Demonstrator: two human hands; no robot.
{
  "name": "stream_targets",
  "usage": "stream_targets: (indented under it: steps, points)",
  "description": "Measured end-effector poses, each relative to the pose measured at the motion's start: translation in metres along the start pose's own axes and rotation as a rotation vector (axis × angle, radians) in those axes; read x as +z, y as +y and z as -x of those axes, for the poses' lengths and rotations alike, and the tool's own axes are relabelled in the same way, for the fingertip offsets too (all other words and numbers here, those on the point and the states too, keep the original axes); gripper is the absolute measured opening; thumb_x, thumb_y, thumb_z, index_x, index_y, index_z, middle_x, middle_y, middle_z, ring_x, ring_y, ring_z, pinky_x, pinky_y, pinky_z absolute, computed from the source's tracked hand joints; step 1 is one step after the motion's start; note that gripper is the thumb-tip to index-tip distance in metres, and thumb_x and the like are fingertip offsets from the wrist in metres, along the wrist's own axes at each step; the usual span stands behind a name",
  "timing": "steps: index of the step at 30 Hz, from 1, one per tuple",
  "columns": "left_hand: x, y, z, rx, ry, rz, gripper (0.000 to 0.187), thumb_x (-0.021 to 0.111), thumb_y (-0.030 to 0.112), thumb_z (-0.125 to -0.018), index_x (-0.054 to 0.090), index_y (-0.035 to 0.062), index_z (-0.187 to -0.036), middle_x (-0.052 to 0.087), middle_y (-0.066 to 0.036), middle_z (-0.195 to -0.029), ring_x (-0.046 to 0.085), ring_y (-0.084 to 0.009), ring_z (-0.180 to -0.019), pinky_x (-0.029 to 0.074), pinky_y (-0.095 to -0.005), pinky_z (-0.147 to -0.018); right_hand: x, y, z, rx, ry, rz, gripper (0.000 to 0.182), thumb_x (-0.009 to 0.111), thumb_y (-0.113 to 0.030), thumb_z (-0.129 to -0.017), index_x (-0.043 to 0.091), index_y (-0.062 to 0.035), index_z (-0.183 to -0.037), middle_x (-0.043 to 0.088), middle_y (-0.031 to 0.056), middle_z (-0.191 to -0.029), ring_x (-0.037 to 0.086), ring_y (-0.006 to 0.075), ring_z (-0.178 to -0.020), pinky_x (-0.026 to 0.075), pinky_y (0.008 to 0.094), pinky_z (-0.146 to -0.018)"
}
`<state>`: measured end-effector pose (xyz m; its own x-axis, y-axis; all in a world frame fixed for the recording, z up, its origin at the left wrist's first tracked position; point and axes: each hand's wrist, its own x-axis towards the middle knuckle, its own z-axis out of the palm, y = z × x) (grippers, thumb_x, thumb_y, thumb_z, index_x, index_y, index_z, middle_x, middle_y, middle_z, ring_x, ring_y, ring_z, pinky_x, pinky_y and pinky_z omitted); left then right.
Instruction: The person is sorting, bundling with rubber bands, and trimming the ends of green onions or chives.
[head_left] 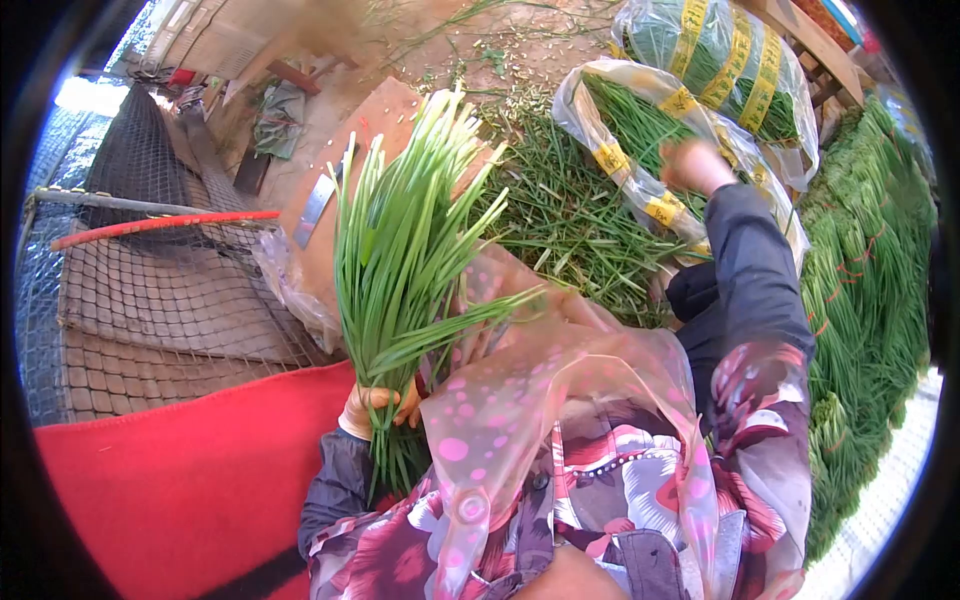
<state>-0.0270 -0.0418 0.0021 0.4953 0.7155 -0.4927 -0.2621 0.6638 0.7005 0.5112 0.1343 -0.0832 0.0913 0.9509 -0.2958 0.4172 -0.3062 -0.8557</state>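
A thick bunch of long green chives (405,240) stands upright in front of me, pale cut ends up. My left hand (383,405) is wrapped round its lower part. Several stalks stick out sideways to the right. My right hand (692,165) is stretched out over an open clear plastic bag (590,125) printed with yellow bands, which has more chives (632,112) in it. Motion smears its fingers, so I cannot make out whether it holds anything. A flat metal blade (316,208) lies on a brown board (390,105) behind the bunch.
Cut green trimmings (560,215) cover the ground at centre. A full, yellow-banded bag (735,60) stands at the back right. Tied chive bundles (865,310) are piled along the right. Black netting (190,285), a red bar (165,228) and red cloth (200,460) are at left.
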Motion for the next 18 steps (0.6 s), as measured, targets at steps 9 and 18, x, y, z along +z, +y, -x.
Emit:
stream_targets:
  steps: [9, 18]
  points:
    - [-0.008, -0.010, -0.011, -0.027, -0.133, 0.191, 0.030, 0.069, 0.026, -0.072, 0.054, 0.0017, -0.080, 0.049, -0.005, -0.053, 0.046, -0.0165, -0.045, 0.042, -0.0316, -0.050, 0.166, -0.131, 0.095, -0.380, -0.556, 0.057, 0.041, 0.067, -0.033, -0.085, 0.065, 0.0020, -0.105, 0.067, 0.0105, -0.078, 0.064, 0.0117, -0.067, 0.052, 0.0265, -0.061]
    - [-0.003, -0.002, -0.003, 0.004, -0.071, 0.013, 0.032, 0.069, 0.032, -0.071, 0.055, 0.0031, -0.068, 0.050, -0.007, -0.051, 0.047, -0.0213, -0.045, 0.040, -0.0323, -0.048, 0.132, -0.030, -0.012, -0.175, -0.289, -1.429, 0.021, 0.055, -0.024, -0.092, 0.063, -0.0049, -0.095, 0.068, 0.0077, -0.090, 0.063, 0.0149, -0.073, 0.051, 0.0282, -0.066]
